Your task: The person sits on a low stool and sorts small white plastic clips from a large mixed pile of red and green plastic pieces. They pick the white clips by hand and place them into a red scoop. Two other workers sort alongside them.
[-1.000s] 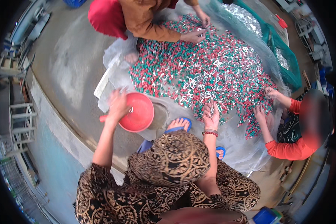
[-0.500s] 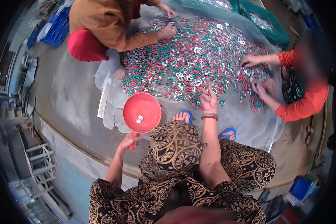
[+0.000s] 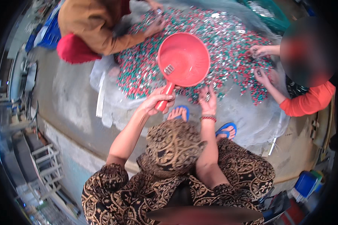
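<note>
A red plastic dipper is held up over the heap by its handle, in the closed fingers of my left hand. Inside the dipper, near the handle side, lie a few small silvery metal pieces. My right hand is palm up just below the dipper's rim, fingers partly curled, with a small metal piece in it. Beyond both hands spreads a heap of small red, green and white pebble-like bits, with pale metal pieces among them. The dipper hides part of the heap.
The heap lies on a translucent sheet. One person in a brown jacket works at far left, another in orange sleeves at right. A green basket and a blue crate stand farther back. My sandalled feet are at the near edge.
My left hand has brought the dipper up and rightward, from beside my knee to over the heap. My right hand has drawn back slightly from the heap, now palm up with a metal piece.
</note>
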A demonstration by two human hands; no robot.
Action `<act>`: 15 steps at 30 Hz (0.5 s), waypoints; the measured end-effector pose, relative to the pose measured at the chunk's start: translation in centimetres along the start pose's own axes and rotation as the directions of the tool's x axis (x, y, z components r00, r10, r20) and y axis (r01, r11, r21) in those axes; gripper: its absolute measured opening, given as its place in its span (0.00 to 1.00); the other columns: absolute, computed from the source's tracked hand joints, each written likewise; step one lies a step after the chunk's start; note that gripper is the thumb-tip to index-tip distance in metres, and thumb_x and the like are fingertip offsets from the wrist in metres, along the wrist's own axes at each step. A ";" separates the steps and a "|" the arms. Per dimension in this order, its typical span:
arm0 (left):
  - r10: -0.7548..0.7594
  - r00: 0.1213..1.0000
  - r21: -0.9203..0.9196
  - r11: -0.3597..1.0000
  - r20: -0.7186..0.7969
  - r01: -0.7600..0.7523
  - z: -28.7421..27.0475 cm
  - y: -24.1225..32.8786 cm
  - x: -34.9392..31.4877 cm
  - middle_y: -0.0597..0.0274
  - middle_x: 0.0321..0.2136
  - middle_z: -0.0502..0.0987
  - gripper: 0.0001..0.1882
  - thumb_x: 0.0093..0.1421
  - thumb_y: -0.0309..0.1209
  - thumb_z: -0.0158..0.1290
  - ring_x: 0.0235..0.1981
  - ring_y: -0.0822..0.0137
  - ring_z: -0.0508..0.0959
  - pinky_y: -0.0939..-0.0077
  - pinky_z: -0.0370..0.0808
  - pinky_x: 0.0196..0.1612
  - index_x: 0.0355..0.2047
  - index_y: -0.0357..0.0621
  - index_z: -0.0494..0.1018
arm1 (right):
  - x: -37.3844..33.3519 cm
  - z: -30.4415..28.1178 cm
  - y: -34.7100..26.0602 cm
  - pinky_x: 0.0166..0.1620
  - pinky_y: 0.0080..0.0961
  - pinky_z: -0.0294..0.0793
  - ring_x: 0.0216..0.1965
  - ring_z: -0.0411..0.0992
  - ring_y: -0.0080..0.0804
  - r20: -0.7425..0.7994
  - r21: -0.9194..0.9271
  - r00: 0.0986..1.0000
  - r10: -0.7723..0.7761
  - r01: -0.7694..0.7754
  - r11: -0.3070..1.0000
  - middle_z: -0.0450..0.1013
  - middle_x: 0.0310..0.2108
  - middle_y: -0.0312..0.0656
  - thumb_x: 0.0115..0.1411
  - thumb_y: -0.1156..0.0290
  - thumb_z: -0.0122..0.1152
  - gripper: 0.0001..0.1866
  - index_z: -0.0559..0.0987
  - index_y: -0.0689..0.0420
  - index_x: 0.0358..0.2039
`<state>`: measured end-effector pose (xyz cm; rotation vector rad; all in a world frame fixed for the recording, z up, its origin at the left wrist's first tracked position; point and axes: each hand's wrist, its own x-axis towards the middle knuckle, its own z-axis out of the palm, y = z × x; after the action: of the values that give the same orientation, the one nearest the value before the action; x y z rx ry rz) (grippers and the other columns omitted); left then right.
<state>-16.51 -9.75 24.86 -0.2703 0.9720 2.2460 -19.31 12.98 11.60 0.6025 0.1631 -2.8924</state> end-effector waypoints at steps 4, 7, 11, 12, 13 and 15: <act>-0.206 0.964 -0.228 0.943 0.166 0.241 1.7 2.1 3.3 0.70 0.17 0.60 0.15 0.63 0.29 0.43 0.11 0.80 0.60 0.89 0.56 0.09 0.49 0.40 0.63 | -0.2 -1.2 -0.8 0.12 0.10 0.50 0.18 0.53 0.17 0.007 0.107 1.000 -0.014 0.013 0.994 0.56 0.19 0.30 0.63 0.67 0.50 0.13 0.69 0.49 0.49; -0.305 0.923 -0.326 0.870 0.236 0.371 2.6 3.2 6.3 0.70 0.17 0.59 0.13 0.63 0.27 0.41 0.10 0.81 0.59 0.91 0.55 0.07 0.48 0.40 0.63 | 0.0 -1.4 -1.2 0.13 0.10 0.50 0.20 0.54 0.17 0.059 0.237 0.998 -0.019 0.004 0.971 0.56 0.21 0.31 0.63 0.68 0.50 0.13 0.69 0.51 0.48; -0.354 0.895 -0.281 0.860 0.270 0.426 4.1 4.1 9.5 0.70 0.16 0.58 0.11 0.63 0.26 0.41 0.10 0.82 0.58 0.92 0.56 0.07 0.46 0.42 0.64 | 0.5 -1.0 -1.1 0.14 0.10 0.52 0.25 0.58 0.18 -0.077 0.386 0.995 -0.065 0.089 0.918 0.61 0.26 0.32 0.63 0.70 0.50 0.17 0.68 0.52 0.53; -0.362 0.895 -0.286 0.856 0.262 0.430 4.3 4.2 9.7 0.70 0.16 0.58 0.11 0.62 0.26 0.41 0.10 0.82 0.58 0.92 0.55 0.07 0.46 0.42 0.63 | 0.6 -0.9 -0.9 0.14 0.10 0.53 0.26 0.60 0.19 -0.072 0.303 0.992 -0.100 0.117 0.946 0.62 0.27 0.32 0.62 0.70 0.51 0.18 0.68 0.52 0.53; -0.345 0.899 -0.252 0.876 0.268 0.411 4.4 4.2 9.6 0.71 0.16 0.58 0.11 0.61 0.25 0.43 0.10 0.82 0.58 0.92 0.54 0.06 0.45 0.42 0.63 | 0.8 -0.6 -0.8 0.14 0.10 0.53 0.26 0.61 0.19 -0.136 0.220 0.982 -0.127 0.155 0.963 0.63 0.28 0.33 0.62 0.70 0.51 0.18 0.68 0.52 0.53; -0.308 0.922 -0.151 0.925 0.235 0.348 4.2 4.2 8.5 0.71 0.16 0.59 0.13 0.60 0.24 0.45 0.09 0.83 0.58 0.90 0.53 0.06 0.46 0.41 0.63 | 0.6 0.2 -0.8 0.15 0.11 0.54 0.26 0.63 0.20 -0.159 0.091 0.977 -0.142 0.158 0.983 0.66 0.29 0.34 0.61 0.71 0.52 0.17 0.68 0.53 0.51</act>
<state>-25.37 -4.61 26.59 -0.2563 0.5544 2.0068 -20.10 13.63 11.55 0.8660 0.0835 -3.0142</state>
